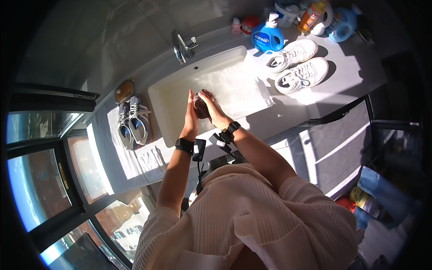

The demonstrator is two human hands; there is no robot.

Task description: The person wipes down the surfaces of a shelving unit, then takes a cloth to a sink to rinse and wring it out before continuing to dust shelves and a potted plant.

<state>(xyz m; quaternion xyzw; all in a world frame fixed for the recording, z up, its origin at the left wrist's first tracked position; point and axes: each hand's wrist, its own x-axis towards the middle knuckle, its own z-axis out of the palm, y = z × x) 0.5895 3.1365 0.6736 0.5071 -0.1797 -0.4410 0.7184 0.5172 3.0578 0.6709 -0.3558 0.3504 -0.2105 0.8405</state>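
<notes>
Over the sink, my left hand (191, 118) and my right hand (215, 109) press a dark reddish-brown wet bundle (201, 110) between them. It looks like wet fabric, but its exact kind is unclear. The fingers of my left hand lie straight along its left side, while those of my right hand wrap over its top and right. Below is a white rectangular sink (156, 101) containing cloudy water (219, 81). A chrome faucet (179, 50) rises behind the sink's back rim.
White high-top sneakers (303, 74) and a blue pump bottle (266, 37) stand right of the sink, with several detergent bottles behind. Grey-blue sneakers (135, 123) and a brown soap dish (124, 91) sit at left. A ridged washboard surface (152, 161) lies at the counter's front left.
</notes>
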